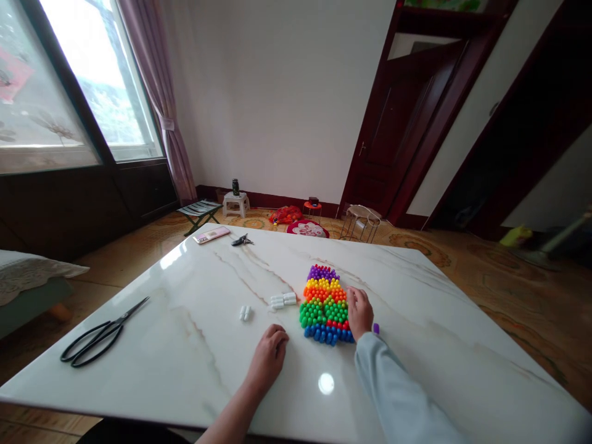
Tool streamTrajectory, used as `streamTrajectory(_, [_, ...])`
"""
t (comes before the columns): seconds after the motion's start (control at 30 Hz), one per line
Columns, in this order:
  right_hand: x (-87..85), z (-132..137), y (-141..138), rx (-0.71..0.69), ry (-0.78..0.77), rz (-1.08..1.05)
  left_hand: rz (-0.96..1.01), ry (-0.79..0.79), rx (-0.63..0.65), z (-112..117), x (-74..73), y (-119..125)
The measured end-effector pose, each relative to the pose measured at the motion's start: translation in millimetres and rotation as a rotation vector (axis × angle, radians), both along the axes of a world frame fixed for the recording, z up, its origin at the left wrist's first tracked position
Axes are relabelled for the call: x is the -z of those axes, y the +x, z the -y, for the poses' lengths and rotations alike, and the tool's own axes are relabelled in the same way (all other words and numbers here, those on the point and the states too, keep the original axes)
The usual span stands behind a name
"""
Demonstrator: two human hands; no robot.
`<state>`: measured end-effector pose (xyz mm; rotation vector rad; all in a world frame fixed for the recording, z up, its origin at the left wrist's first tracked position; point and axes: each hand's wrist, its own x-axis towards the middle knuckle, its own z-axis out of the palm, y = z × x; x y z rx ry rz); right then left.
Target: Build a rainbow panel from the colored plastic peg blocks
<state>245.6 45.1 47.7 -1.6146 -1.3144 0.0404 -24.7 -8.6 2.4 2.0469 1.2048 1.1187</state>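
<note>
A block of small round-knobbed pieces [324,296] lies on the white marbled table, in bands of purple, yellow, orange, green, red and blue. My right hand [361,312] is at its right edge, fingers bent and slightly parted against the pieces; part of the edge is hidden behind it. A single purple piece [376,328] lies just right of that hand. My left hand [271,353] rests on the table left of the block, its fingers curled and apart from the pieces, with nothing visible in them. Beyond it lie a white cluster of pieces [283,300] and a smaller white cluster [245,313].
Black-handled scissors [104,336] lie at the table's left. A phone [211,235] and a dark keyring [242,240] are near the far edge. Past the table [444,345] stand a white stool [235,203], a folding stool [200,211] and a round metal-legged stool [361,216].
</note>
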Motion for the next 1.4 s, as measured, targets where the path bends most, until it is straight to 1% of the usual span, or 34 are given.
streamTrajectory(0.07, [-1.1,25.4,-27.3,-0.174,0.063,-0.038,0.01,0.0,-0.001,0.9,-1.8,0.4])
streamTrajectory(0.1, [0.2,39.6,-42.2,-0.265,0.043,-0.049,0.015,0.002,-0.001,1.4,-2.2,0.6])
streamTrajectory(0.17, [6.7,67.3,-70.8,-0.427,-0.054,-0.052,0.019,0.008,-0.006,2.4,-1.5,1.1])
streamTrajectory(0.23, [16.8,89.4,-93.2,-0.548,-0.152,-0.031,0.01,0.013,-0.018,3.1,1.1,1.6])
streamTrajectory(0.3, [27.1,102.8,-107.1,-0.598,-0.236,-0.009,-0.011,0.009,-0.035,2.7,4.2,2.0])
streamTrajectory(0.4, [36.2,108.7,-114.9,-0.598,-0.312,0.028,-0.06,-0.039,-0.057,-3.2,4.1,2.6])
streamTrajectory(0.47, [37.4,108.1,-116.2,-0.589,-0.332,0.048,-0.12,-0.04,-0.106,-12.4,-1.9,3.6])
streamTrajectory(0.6, [36.3,107.1,-119.0,-0.568,-0.356,0.107,-0.349,0.05,-0.282,-42.8,-20.5,9.4])
streamTrajectory(0.67, [37.0,107.6,-120.6,-0.553,-0.359,0.132,-0.459,0.03,-0.311,-60.3,-25.1,14.2])
streamTrajectory(0.77, [39.5,108.1,-121.6,-0.549,-0.354,0.144,-0.586,-0.042,-0.289,-82.3,-21.4,20.8])
streamTrajectory(0.87, [40.7,107.8,-121.3,-0.547,-0.352,0.151,-0.662,-0.044,-0.239,-92.8,-12.0,24.0])
streamTrajectory(0.97, [39.1,107.7,-121.3,-0.532,-0.345,0.16,-0.669,0.019,-0.234,-89.7,-6.3,23.5])
streamTrajectory(1.03, [37.3,108.1,-121.5,-0.527,-0.333,0.163,-0.665,0.056,-0.242,-82.6,-5.8,21.7])
streamTrajectory(1.13, [35.3,108.9,-121.7,-0.532,-0.317,0.161,-0.686,0.064,-0.234,-70.4,-7.5,16.0])
streamTrajectory(1.3, [38.8,108.7,-120.0,-0.544,-0.302,0.164,-0.675,0.053,-0.265,-49.1,-8.8,-4.7])
streamTrajectory(1.37, [43.1,107.6,-118.6,-0.516,-0.275,0.152,-0.65,0.062,-0.233,-35.8,-8.3,-14.7])
streamTrajectory(1.4, [45.5,106.9,-117.9,-0.491,-0.253,0.142,-0.634,0.07,-0.194,-27.8,-8.2,-19.0])
